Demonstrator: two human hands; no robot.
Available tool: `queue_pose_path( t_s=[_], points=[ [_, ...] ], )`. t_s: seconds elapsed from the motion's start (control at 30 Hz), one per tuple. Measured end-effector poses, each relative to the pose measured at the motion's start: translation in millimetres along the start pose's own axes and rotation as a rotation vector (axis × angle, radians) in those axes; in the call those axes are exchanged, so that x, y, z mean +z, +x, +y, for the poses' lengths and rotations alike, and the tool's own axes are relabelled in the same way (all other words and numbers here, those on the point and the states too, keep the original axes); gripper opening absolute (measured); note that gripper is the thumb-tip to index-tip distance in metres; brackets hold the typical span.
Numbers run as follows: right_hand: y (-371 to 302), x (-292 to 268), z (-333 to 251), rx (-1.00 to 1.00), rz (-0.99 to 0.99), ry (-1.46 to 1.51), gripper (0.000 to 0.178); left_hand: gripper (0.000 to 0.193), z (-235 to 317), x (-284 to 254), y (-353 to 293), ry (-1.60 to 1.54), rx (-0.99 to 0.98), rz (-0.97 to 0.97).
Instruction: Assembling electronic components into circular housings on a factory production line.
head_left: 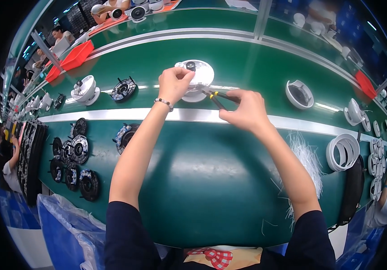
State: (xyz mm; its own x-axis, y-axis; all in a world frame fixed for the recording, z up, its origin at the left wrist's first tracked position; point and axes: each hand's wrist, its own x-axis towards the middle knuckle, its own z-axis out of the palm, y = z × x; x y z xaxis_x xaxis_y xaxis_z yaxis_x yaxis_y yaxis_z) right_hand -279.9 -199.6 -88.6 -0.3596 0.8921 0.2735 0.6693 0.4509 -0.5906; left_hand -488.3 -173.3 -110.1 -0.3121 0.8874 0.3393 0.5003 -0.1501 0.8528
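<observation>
A round white camera housing (204, 72) with a small black lens part (191, 66) stands on the green conveyor belt in front of me. My left hand (174, 84) is over its left side, thumb and fingertips pinched together; whatever they hold is hidden. In my right hand (247, 108) is a pair of pliers (220, 95) with black-and-yellow handles. The handles are spread, and the jaws point left at the lower edge of the housing, close to my left hand. Whether the jaws touch anything is too small to tell.
Several black ring-shaped parts (79, 149) lie on the left of the bench. To the right are a heap of thin white plastic strips (304, 157) and stacked white rings (343, 152). The belt carries a white housing (84, 91), a black ring (124, 89) and a white cup-shaped cover (299, 94).
</observation>
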Motion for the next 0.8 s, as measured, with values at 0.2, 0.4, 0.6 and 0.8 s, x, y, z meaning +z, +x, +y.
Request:
queue_pose_path(
  t_s=[0.2, 0.4, 0.6, 0.8],
  points=[
    [-0.2, -3.8, 5.2, -0.024, -0.007, -0.027, 0.05, 0.017, 5.6, 13.6, -2.2, 0.005, 0.006, -0.028],
    [-11.6, -19.8, 24.4, -0.069, -0.012, -0.088, 0.049, 0.016, 15.3, 32.4, -3.9, -0.004, 0.083, 0.021],
    [-60.1, -100.3, 63.0, -0.042, 0.322, 0.594, 0.038, 0.01, 74.8, 69.5, -46.4, -0.477, 0.465, 0.048],
    [-131.0, -126.5, 8.1, -0.395, 0.148, 0.427, 0.076, 0.065, 96.1, 103.3, -110.4, 0.108, 0.725, -0.85]
  ],
)
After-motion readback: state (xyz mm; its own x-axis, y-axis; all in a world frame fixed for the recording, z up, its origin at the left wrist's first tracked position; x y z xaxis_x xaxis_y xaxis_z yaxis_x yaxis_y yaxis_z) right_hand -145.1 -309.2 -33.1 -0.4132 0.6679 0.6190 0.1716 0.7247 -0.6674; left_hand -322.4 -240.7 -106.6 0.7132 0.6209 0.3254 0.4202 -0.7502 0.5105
